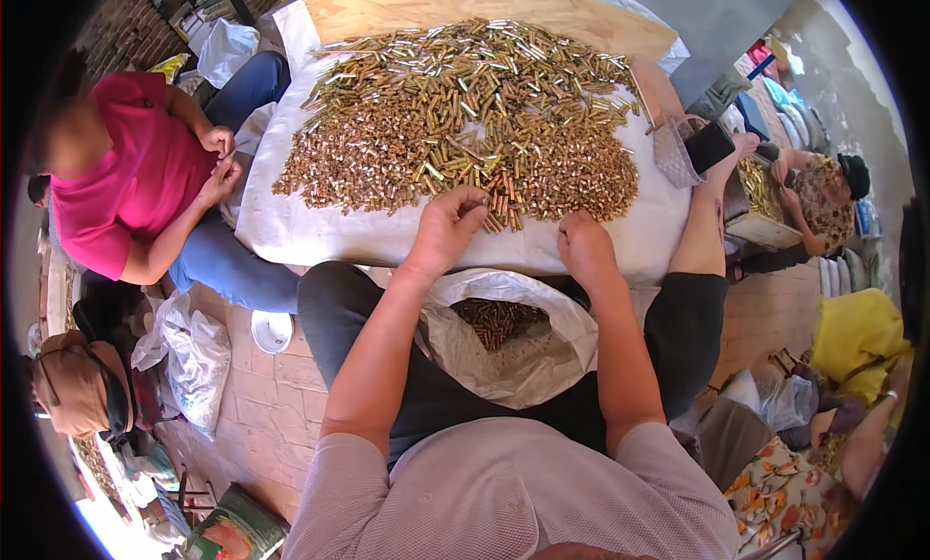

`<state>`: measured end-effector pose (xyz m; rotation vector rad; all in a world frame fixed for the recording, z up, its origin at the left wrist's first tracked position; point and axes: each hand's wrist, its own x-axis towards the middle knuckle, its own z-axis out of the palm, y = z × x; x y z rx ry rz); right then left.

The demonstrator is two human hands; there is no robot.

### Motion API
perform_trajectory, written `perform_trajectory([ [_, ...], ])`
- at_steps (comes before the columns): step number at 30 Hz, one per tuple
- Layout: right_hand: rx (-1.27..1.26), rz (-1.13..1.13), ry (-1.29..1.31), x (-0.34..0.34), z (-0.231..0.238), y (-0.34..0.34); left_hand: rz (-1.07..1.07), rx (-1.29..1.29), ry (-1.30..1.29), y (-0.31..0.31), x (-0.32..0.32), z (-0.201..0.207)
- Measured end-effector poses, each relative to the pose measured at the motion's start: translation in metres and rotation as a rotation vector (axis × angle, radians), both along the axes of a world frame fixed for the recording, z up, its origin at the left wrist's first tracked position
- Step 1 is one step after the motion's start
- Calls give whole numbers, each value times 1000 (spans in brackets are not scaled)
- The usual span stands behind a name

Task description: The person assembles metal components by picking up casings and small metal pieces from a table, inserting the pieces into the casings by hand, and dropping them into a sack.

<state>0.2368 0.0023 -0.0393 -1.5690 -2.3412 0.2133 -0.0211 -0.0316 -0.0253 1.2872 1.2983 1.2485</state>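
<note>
On a white cloth-covered table [276, 226] lies a broad heap of long brass-coloured metal tubes [465, 95]. Two mounds of small copper-coloured metal pieces [358, 158] sit nearer me, one on each side of the tubes. My left hand [450, 229] is closed in a pinch at the near edge, beside a few tubes lying side by side [502, 209]; what it pinches is too small to make out. Fingers curled together, my right hand [586, 245] rests by the right mound [586, 177]; its fingertips are mostly hidden. Between my knees an open white sack [465, 371] holds many finished-looking metal tubes [492, 323].
At the left, a person in a pink shirt [136, 172] works with both hands together. A clear basket [675, 153] and a black phone [709, 146] are at the table's right side. Another person [823, 197] sits by a box [762, 226] farther right. A white bowl [272, 331] stands on the floor.
</note>
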Motion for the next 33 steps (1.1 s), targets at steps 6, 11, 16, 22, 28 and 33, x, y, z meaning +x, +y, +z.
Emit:
perform_trajectory([
  [6,40,109,65,1,-8,1,-114,-92,-90,-5,7,15],
  [11,33,91,176,-2,-7,-4,-152,-160,-153,-6,5,10],
  [16,-549,8,1123,-16,0,-13,-196,-154,-182,-6,13,9],
  [22,-862,22,1575,-33,13,-23,-242,-147,-187,-8,22,8],
  [28,-930,50,1614,-32,13,-23,-271,-182,-231,-11,26,10],
  [33,-945,50,1582,-33,20,-25,-284,-200,-265,-13,26,10],
])
